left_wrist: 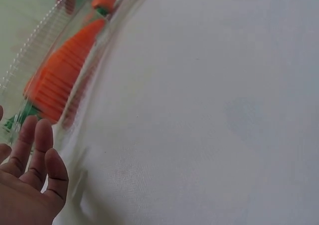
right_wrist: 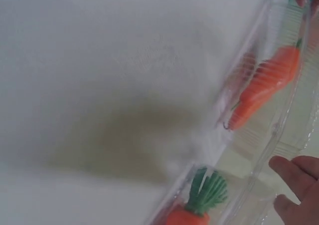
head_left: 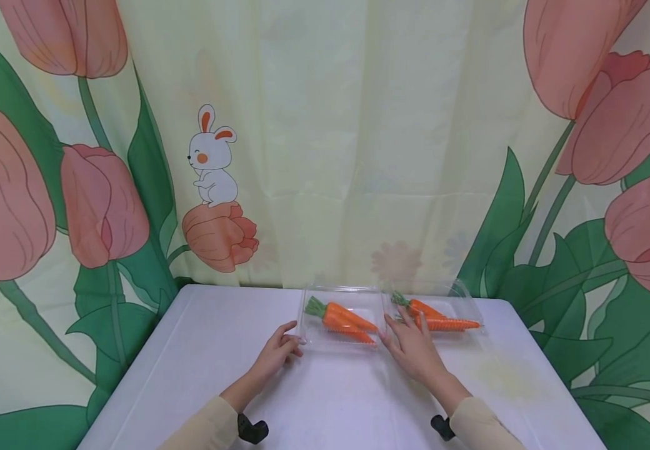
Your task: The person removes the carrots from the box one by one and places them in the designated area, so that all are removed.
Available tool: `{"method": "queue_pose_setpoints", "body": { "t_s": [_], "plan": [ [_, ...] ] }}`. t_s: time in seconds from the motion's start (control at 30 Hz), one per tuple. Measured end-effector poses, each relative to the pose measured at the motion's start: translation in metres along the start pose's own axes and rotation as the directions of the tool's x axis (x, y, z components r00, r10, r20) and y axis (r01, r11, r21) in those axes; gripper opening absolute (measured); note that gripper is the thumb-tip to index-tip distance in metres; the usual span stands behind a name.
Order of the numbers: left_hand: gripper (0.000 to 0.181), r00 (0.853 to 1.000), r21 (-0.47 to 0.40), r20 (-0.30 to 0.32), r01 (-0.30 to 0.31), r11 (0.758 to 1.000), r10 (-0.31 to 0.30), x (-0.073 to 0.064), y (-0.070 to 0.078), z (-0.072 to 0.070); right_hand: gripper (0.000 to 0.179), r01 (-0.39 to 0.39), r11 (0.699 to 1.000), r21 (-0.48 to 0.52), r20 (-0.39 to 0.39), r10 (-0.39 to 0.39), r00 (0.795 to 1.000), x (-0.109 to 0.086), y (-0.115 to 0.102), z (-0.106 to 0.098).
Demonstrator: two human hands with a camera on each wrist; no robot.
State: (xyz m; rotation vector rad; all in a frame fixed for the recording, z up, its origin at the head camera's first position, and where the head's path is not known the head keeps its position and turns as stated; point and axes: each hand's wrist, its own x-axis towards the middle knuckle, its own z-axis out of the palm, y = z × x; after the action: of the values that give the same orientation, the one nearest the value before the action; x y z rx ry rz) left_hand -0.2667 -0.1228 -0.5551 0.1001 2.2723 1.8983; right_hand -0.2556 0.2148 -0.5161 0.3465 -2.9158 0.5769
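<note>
Two clear plastic boxes stand side by side at the far part of the table. The left box (head_left: 353, 289) holds two orange carrots (head_left: 344, 317) with green tops. In the right box (head_left: 462, 292) lie two more carrots (head_left: 450, 324). My left hand (head_left: 274, 356) is at the left box's left end, fingers loosely bent; the left wrist view shows its fingertips (left_wrist: 44, 132) close to the wall. Fingers spread, my right hand (head_left: 415, 347) is where the boxes meet, partly in front of the right box. Whether its fingertips touch the plastic I cannot tell.
The boxes stand on a white-covered table (head_left: 325, 400), near its back edge. Behind it hangs a pale curtain (head_left: 325, 156) printed with tulips and a rabbit. Each wrist wears a black strap-on device (head_left: 253, 430).
</note>
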Motion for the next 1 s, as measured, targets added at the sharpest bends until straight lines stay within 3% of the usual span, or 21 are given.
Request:
{"method": "queue_pose_setpoints", "body": {
  "t_s": [0.17, 0.43, 0.77, 1.0],
  "plan": [
    [0.058, 1.000, 0.004, -0.013, -0.015, 1.000, 0.015, -0.008, -0.004, 0.001, 0.058, -0.002, 1.000, -0.012, -0.036, 0.002, 0.999, -0.010, -0.002, 0.005],
    [0.058, 0.999, -0.015, -0.041, -0.005, 1.000, 0.004, -0.023, -0.005, 0.007, 0.046, 0.079, 0.997, -0.016, -0.183, -0.081, 0.980, -0.024, 0.003, 0.013],
    [0.049, 0.986, -0.002, -0.159, -0.058, 0.998, 0.057, -0.035, -0.014, 0.018, 0.041, -0.016, 0.986, 0.163, -0.210, 0.050, 0.976, -0.039, 0.001, 0.021],
    [0.045, 0.987, -0.159, -0.158, -0.056, 0.986, 0.031, -0.045, -0.010, 0.018, 0.044, -0.173, 0.908, 0.381, -0.097, 0.225, 0.969, -0.049, -0.009, 0.021]
  ]
}}
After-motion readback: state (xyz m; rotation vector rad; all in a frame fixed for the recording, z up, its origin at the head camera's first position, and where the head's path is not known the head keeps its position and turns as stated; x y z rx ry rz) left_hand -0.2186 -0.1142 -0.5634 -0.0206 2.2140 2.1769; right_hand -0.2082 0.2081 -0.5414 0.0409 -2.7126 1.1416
